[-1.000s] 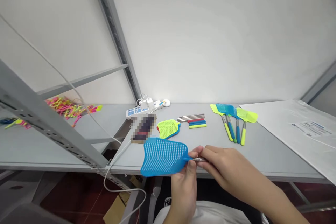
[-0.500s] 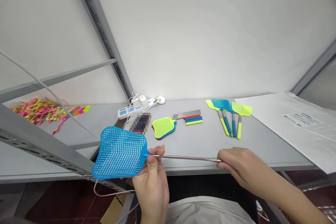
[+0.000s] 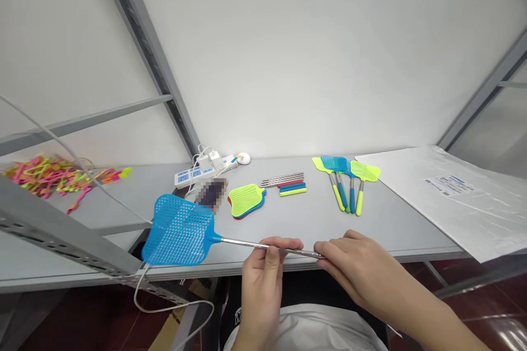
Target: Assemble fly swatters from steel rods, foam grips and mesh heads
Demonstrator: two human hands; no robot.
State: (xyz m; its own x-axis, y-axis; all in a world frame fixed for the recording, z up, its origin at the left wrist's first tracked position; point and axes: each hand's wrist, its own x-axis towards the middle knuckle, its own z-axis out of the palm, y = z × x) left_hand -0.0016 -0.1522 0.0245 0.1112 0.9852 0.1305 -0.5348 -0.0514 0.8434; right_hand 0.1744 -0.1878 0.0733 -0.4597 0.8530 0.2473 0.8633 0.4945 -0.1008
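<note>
A blue fly swatter (image 3: 181, 230) with a perforated head and a thin metal rod is held level in front of the shelf edge, head to the left. My left hand (image 3: 263, 279) pinches the rod around its middle, thumb on top. Wrapped over the rod's right end is my right hand (image 3: 349, 263), which hides whatever handle is there. Beyond my hands lie stacked swatter heads (image 3: 247, 201) in yellow-green, blue and red. Beside them are several metal rods (image 3: 284, 179) and coloured handle grips (image 3: 293, 190). Several whole swatters (image 3: 348, 175) lie fanned out to the right.
A power strip (image 3: 193, 176) with plugged-in chargers stands at the back left, near a blurred phone-like object (image 3: 212, 194). Colourful small pieces (image 3: 53, 175) are heaped on the left shelf. A white plastic package (image 3: 444, 192) lies at right. Metal shelf posts (image 3: 152, 55) frame the space.
My left hand has slid from the swatter's neck along the rod to the right, closer to my right hand. The view has shifted slightly, and the swatter now tilts a little down to the right.
</note>
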